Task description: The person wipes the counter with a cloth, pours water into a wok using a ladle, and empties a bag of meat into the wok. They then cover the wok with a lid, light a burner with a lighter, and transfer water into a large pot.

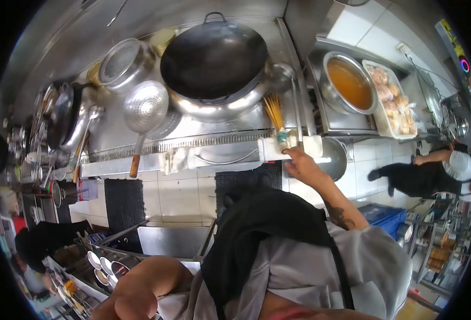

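Note:
My right hand [303,166] is at the stove's front edge, its fingers closed around the lower end of a long-handled ladle [297,109]. The ladle's bowl lies up the stove, to the right of the wok. Just left of that handle, a bamboo wok brush [274,114] with a green-and-white bound grip leans on a folded white cloth [267,149]. A large black wok [214,58] sits on the burner ring, with dark, bare metal inside. My left arm is bent at the bottom left, and its hand is out of view.
A perforated strainer [146,106] with a wooden handle and a steel pot [122,64] are left of the wok. To the right stand a bowl of orange-brown liquid [349,82] and a tray of bagged food [392,101]. A co-worker [427,170] is at far right.

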A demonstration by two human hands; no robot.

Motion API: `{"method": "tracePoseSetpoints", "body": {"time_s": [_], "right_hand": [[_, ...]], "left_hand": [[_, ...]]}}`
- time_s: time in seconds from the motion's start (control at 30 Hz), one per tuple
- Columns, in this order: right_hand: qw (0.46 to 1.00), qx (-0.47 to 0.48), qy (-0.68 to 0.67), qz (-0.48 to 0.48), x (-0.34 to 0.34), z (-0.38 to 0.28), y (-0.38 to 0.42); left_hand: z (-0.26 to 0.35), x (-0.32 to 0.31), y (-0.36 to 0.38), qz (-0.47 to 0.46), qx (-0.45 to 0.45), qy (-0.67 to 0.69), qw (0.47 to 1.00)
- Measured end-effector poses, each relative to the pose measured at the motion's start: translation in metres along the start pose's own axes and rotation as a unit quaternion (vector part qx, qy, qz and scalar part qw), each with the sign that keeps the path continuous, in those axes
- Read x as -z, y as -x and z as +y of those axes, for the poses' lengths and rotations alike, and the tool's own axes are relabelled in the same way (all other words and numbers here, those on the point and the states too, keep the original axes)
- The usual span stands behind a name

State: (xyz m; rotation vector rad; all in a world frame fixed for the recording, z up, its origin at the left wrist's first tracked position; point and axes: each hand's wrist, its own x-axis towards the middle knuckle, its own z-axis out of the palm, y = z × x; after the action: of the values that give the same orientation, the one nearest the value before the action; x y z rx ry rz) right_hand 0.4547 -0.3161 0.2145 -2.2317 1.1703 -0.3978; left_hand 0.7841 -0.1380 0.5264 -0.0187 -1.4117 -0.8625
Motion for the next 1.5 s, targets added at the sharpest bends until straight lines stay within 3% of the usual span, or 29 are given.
{"method": "tracePoseSetpoints", "body": {"time_s": [0.03,0.1,0.17,0.2,0.23,0.3,0.33,0.37,0.4,0.47,0.63,0.67,0.7,0.73,0.77,0.8,0.87,0.9,0.97,1.03,1.1,1.17,1.23,1.3,1.37,1.4,1.43,1.47,1.5], "right_hand": [[1.0,-0.008,0.004,0.011,0.004,0.008,0.0],[0.999,-0.048,-0.013,0.009,0.008,0.024,0.007],[0.996,-0.081,0.013,0.038,0.002,0.051,0.011],[0.988,-0.154,0.031,-0.01,0.0,0.059,0.012],[0.983,-0.175,0.051,-0.009,-0.001,0.064,0.012],[0.971,-0.223,0.09,-0.011,-0.007,0.07,0.02],[0.965,-0.244,0.097,-0.012,-0.012,0.075,0.024],[0.959,-0.262,0.106,-0.013,-0.019,0.081,0.026],[0.954,-0.277,0.114,-0.012,-0.027,0.088,0.024],[0.956,-0.289,0.037,0.01,-0.041,0.104,0.018],[0.956,-0.277,0.011,0.094,-0.081,0.133,0.015],[0.95,-0.296,-0.024,0.102,-0.097,0.159,0.016],[0.942,-0.312,-0.059,0.112,-0.108,0.181,0.017],[0.908,-0.357,-0.201,0.089,-0.073,0.148,0.016],[0.856,-0.383,-0.342,0.063,-0.037,0.106,0.012],[0.839,-0.386,-0.375,0.073,-0.034,0.103,0.006],[0.812,-0.378,-0.439,0.071,-0.029,0.103,-0.014],[0.808,-0.358,-0.449,0.133,-0.028,0.102,-0.023],[0.827,-0.347,-0.419,0.144,-0.011,0.1,-0.036],[0.818,-0.279,-0.484,0.137,-0.002,0.085,-0.026],[0.805,-0.243,-0.506,0.194,-0.008,0.059,-0.008],[0.843,-0.231,-0.462,0.147,-0.005,0.045,0.008],[0.843,-0.286,-0.429,0.155,-0.005,0.038,0.007],[0.871,-0.289,-0.32,0.235,-0.006,0.056,-0.006],[0.948,-0.147,-0.128,0.251,-0.005,0.108,-0.025],[0.951,-0.118,-0.124,0.259,-0.002,0.123,-0.04],[0.918,-0.156,-0.275,0.239,0.007,0.112,-0.059],[0.925,-0.158,-0.285,0.195,0.022,0.092,-0.086],[0.928,-0.172,-0.288,0.161,0.034,0.074,-0.109]], "left_hand": [[-0.008,-0.002,-0.006,0.005,0.042,0.027,0.999],[-0.03,0.01,-0.003,0.004,-0.08,0.021,0.997],[-0.044,0.02,-0.007,0.037,-0.027,0.06,0.997],[-0.054,0.025,-0.01,0.062,0.008,0.056,0.996],[-0.082,0.038,0.0,0.142,0.026,-0.107,0.984],[-0.139,0.064,0.018,0.273,0.14,-0.417,0.856],[-0.171,0.079,0.022,0.231,0.288,-0.537,0.759],[-0.207,0.108,0.033,0.105,0.275,-0.593,0.749],[-0.24,0.132,0.053,0.071,0.279,-0.589,0.755],[-0.292,0.174,0.094,0.0,0.246,-0.659,0.711],[-0.355,0.224,0.14,-0.1,0.212,-0.62,0.749],[-0.359,0.218,0.135,-0.115,0.199,-0.656,0.719],[-0.365,0.217,0.137,-0.087,0.209,-0.644,0.73],[-0.369,0.214,0.137,-0.066,0.183,-0.648,0.736],[-0.368,0.217,0.139,-0.099,0.189,-0.675,0.706],[-0.367,0.212,0.138,-0.105,0.197,-0.712,0.666],[-0.373,0.213,0.138,-0.109,0.19,-0.7,0.679],[-0.37,0.219,0.143,-0.104,0.191,-0.702,0.679],[-0.371,0.22,0.144,-0.11,0.197,-0.691,0.686],[-0.377,0.228,0.151,-0.111,0.199,-0.695,0.682],[-0.382,0.229,0.153,-0.1,0.197,-0.7,0.68],[-0.381,0.224,0.149,-0.08,0.218,-0.698,0.678],[-0.381,0.22,0.149,-0.072,0.264,-0.701,0.659],[-0.381,0.216,0.153,-0.046,0.24,-0.686,0.686],[-0.387,0.218,0.154,-0.024,0.23,-0.699,0.676],[-0.398,0.224,0.166,-0.043,0.175,-0.711,0.68],[-0.401,0.224,0.171,-0.061,0.215,-0.738,0.637],[-0.4,0.225,0.171,-0.071,0.229,-0.759,0.605],[-0.382,0.213,0.153,-0.073,0.284,-0.724,0.624]]}}
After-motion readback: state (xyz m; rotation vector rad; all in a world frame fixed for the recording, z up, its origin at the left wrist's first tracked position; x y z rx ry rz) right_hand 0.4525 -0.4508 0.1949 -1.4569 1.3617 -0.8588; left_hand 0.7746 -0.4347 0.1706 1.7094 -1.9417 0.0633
